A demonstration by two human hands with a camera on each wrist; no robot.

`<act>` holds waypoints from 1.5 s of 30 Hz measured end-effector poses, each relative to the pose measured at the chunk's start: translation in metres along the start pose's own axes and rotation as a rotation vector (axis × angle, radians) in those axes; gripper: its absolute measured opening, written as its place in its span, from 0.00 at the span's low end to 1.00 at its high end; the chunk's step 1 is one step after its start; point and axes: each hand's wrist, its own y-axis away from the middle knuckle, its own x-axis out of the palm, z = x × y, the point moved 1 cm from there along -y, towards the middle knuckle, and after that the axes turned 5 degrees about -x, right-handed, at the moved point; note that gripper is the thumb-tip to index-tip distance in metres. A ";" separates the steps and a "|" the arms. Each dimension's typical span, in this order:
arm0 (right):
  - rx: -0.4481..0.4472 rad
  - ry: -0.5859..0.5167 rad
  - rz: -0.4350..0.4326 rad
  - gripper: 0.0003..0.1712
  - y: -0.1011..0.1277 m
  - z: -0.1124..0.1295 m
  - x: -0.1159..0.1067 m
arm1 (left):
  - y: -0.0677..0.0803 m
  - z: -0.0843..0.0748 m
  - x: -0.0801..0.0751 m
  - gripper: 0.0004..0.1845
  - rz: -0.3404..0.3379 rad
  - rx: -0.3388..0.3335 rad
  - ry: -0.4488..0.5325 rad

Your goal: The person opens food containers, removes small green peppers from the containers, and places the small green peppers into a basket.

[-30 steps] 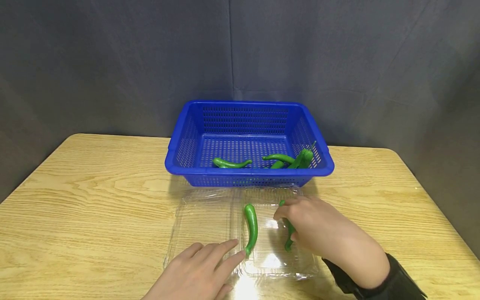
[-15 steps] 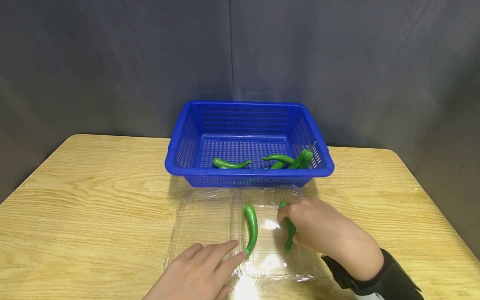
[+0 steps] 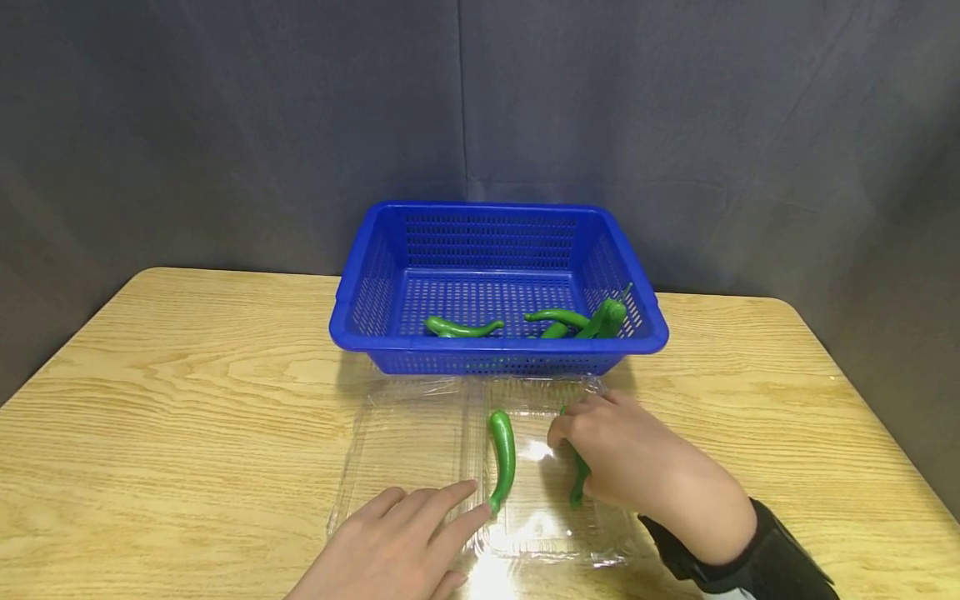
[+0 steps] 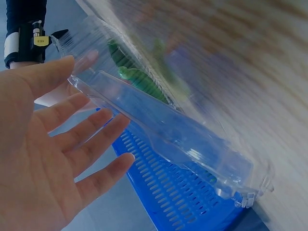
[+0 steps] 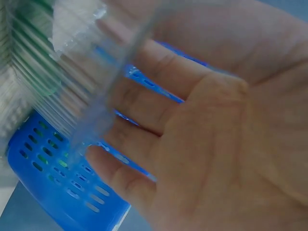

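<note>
Right hand (image 3: 637, 462) shifted slightly nearer over the last second; left hand (image 3: 405, 546) unmoved, laid flat with fingers straight on the clear tray (image 3: 405, 442). Second green pepper (image 3: 579, 483) is grasped in curled fingers beside the first pepper (image 3: 503, 457). Placement judged in hand; release called for next. Peppers glossy, curved. Blue basket (image 3: 495, 346) set behind on the worktop (image 3: 187, 417)

Two bare hands, one blue perforated plastic basket (image 3: 360, 275), one clear plastic clamshell container (image 3: 405, 442), one wooden table (image 3: 165, 400) and at least five curved green peppers (image 3: 503, 457) were counted.
</note>
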 end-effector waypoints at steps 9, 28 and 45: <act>0.007 -0.056 0.028 0.21 -0.003 -0.002 0.004 | -0.001 0.000 0.000 0.27 -0.025 0.003 -0.009; -0.002 -0.010 -0.006 0.24 -0.011 -0.002 0.014 | -0.001 0.000 0.002 0.26 -0.085 -0.004 -0.019; -0.058 0.023 -0.080 0.11 -0.013 -0.001 0.017 | -0.001 0.000 0.001 0.28 -0.039 -0.001 -0.018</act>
